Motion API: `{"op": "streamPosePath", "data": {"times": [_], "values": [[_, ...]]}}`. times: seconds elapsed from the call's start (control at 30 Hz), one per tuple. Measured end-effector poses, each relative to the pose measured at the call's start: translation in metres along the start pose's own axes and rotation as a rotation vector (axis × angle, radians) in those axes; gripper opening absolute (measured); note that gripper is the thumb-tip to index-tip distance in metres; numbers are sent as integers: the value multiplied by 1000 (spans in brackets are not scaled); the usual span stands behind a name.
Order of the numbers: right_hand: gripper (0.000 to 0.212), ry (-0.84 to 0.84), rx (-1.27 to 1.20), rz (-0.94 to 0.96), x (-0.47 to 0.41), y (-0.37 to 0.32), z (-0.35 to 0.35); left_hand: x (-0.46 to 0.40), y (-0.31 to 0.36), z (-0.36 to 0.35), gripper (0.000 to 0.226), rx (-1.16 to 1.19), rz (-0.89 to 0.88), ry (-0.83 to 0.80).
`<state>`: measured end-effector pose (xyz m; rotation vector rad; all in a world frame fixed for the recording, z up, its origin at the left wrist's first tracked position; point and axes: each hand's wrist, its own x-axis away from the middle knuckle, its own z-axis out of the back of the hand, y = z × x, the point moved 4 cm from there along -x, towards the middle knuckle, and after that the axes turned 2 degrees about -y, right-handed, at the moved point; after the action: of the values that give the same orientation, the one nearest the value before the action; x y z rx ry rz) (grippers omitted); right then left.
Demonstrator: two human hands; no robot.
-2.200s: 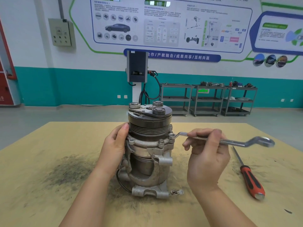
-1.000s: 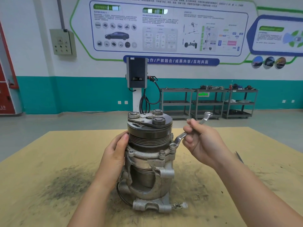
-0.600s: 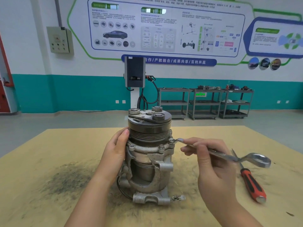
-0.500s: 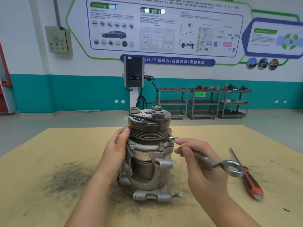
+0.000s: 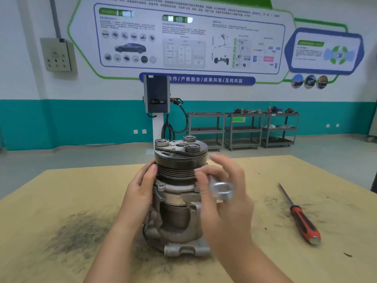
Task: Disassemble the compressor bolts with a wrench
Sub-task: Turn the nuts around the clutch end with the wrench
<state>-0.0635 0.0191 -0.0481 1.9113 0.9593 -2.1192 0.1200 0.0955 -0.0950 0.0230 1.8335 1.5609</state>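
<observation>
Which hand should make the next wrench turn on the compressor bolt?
The right hand: it already holds the wrench beside the compressor, though blur hides the bolt end. The left hand rests on the compressor's side, steadying it.

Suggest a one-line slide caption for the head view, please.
Left hand steadies the upright compressor while the right hand, motion-blurred, holds a wrench beside it.

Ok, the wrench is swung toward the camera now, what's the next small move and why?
Probably lift the wrench off and reseat it further back for another stroke: the right hand has it at the front of the compressor, blurred, while the left hand steadies the body.
</observation>
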Motion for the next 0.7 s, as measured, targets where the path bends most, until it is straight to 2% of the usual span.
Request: {"op": "streamPosePath", "data": {"times": [0.07,0.2,0.3,0.43,0.7], "values": [[25,69,-173,-92,-12,6,18,1,1,0,64,-4,3,11],[32,180,-533,-539,-32,41,39,3,2,-1,40,-15,1,14],[35,260,-702,-770,-36,67,43,2,1,0,42,-22,4,15],[19,293,-851,-910,-38,91,42,3,2,-1,50,-4,13,26],[26,70,-962,-1091,-50,110,18,4,5,0,38,-27,61,69]]}}
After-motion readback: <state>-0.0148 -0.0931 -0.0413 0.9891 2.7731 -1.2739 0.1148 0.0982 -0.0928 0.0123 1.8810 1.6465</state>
